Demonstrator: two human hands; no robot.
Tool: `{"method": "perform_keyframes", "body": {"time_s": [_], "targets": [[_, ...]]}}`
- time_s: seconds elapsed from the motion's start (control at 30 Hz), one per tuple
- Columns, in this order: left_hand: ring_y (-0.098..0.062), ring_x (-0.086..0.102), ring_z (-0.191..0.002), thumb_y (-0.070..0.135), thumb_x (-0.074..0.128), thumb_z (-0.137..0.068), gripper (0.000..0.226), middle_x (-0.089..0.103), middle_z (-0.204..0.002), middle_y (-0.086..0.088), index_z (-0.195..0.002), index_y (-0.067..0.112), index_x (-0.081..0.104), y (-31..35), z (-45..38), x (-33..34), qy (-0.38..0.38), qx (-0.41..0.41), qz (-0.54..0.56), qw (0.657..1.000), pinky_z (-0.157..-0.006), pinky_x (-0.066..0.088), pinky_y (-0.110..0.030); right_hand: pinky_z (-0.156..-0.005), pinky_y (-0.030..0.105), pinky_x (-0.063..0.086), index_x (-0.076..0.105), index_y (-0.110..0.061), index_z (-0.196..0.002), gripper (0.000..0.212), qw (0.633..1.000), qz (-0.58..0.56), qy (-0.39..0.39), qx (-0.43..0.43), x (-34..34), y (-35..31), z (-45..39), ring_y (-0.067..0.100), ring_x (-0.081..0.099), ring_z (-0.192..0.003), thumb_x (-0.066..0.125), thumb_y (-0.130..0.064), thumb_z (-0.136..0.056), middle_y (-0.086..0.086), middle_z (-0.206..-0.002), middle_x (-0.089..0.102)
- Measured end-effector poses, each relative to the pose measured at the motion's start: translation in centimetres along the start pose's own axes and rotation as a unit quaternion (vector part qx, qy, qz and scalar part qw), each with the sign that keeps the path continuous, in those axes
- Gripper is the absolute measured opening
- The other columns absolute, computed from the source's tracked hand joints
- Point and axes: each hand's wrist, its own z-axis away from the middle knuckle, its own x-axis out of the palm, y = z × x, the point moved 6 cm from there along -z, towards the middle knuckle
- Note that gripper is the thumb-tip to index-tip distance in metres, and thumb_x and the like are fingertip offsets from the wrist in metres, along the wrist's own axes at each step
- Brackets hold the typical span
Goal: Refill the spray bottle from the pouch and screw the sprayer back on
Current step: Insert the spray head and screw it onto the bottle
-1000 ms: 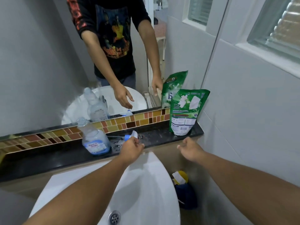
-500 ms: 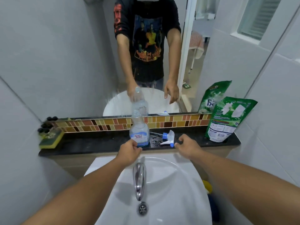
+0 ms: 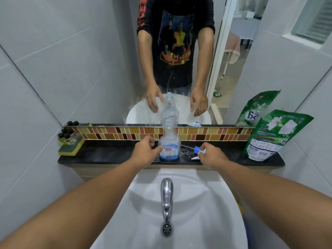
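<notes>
A clear spray bottle [image 3: 168, 143] with a blue-and-white label stands uncapped on the black ledge [image 3: 107, 155] behind the sink. A little blue liquid sits at its bottom. My left hand [image 3: 144, 152] is just left of it, fingers loosely curled, the thumb at the label. The sprayer head [image 3: 196, 150], white with a blue collar, lies on the ledge right of the bottle, its tube pointing at the bottle. My right hand [image 3: 211, 155] has its fingertips at the sprayer's white end, without a closed grip. The green refill pouch [image 3: 273, 135] leans at the ledge's right end.
A white sink [image 3: 206, 212] with a chrome tap [image 3: 167, 196] lies below the ledge. A yellow-green sponge [image 3: 71, 149] carrying small black-capped vials sits at the ledge's left end. The mirror [image 3: 80, 60] above the tiled strip reflects me, the bottle and the pouch.
My view has swung left and centred on the sink. Both hands have moved forward, the left up against the bottle and the right onto the sprayer head.
</notes>
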Motion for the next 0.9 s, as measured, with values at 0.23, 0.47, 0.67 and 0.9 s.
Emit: {"method": "perform_keyframes", "body": {"time_s": [0.23,0.47,0.67,0.9], "targets": [[-0.019,0.056,-0.128,0.040,0.087,-0.079,0.074,0.059,-0.143,-0.002,-0.140,0.017,0.051,2.6,-1.5,1.2,0.003,0.036,0.026,0.999,-0.092,0.046,-0.028,-0.073,0.040,0.060,0.061,-0.031,-0.111,0.012,0.999,0.023,0.026,0.012,0.1,0.5,-2.4,0.019,0.062,-0.083,0.064,-0.033,-0.100,-0.005,-0.090,0.062],[-0.005,0.060,-0.107,0.039,0.085,-0.082,0.055,0.065,-0.119,0.012,-0.127,0.025,0.056,4.7,-2.6,2.4,0.021,0.061,0.105,0.992,-0.077,0.043,-0.013,-0.090,0.049,0.055,0.065,-0.036,-0.127,0.028,0.998,0.052,0.008,0.019,1.1,1.2,-5.3,0.028,0.054,-0.109,0.059,-0.037,-0.099,0.005,-0.123,0.058],[-0.002,0.065,-0.096,0.038,0.083,-0.084,0.039,0.070,-0.105,0.016,-0.116,0.028,0.062,4.4,-3.3,3.4,0.021,0.031,0.142,0.989,-0.070,0.049,-0.019,-0.094,0.047,0.053,0.057,-0.037,-0.142,0.039,0.997,0.068,0.000,0.019,2.2,1.7,-5.8,0.029,0.050,-0.116,0.058,-0.038,-0.103,0.007,-0.136,0.048],[-0.007,0.067,-0.101,0.027,0.085,-0.084,0.045,0.073,-0.113,0.008,-0.123,0.025,0.064,4.1,-3.6,4.1,0.013,0.006,0.140,0.990,-0.075,0.049,-0.022,-0.081,0.043,0.056,0.054,-0.036,-0.140,0.037,0.997,0.068,0.004,0.025,3.1,2.9,-5.5,0.027,0.059,-0.095,0.057,-0.038,-0.103,0.006,-0.122,0.054]]}}
